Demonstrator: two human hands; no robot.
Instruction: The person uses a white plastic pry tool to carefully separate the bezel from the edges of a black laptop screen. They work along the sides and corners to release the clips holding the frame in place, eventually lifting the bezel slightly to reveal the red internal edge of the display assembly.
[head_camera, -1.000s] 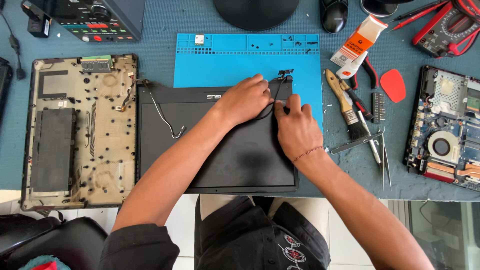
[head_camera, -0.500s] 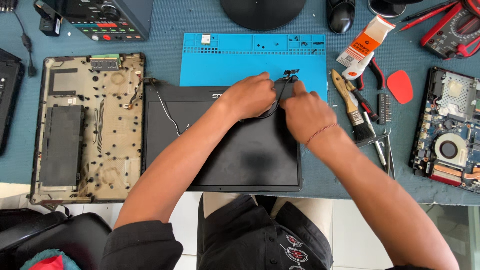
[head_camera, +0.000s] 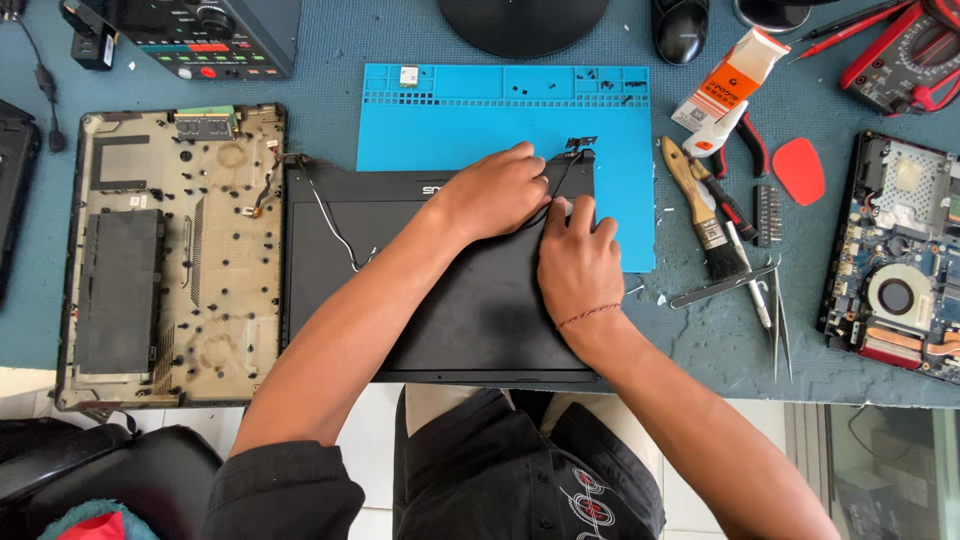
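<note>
On the blue-grey workbench (head_camera: 330, 70) a black laptop lid (head_camera: 470, 320) lies flat, its top edge over a blue mat (head_camera: 500, 115), and both hands meet at that edge, the left hand (head_camera: 495, 190) and right hand (head_camera: 578, 262) pinching a thin black cable (head_camera: 556, 180).
</note>
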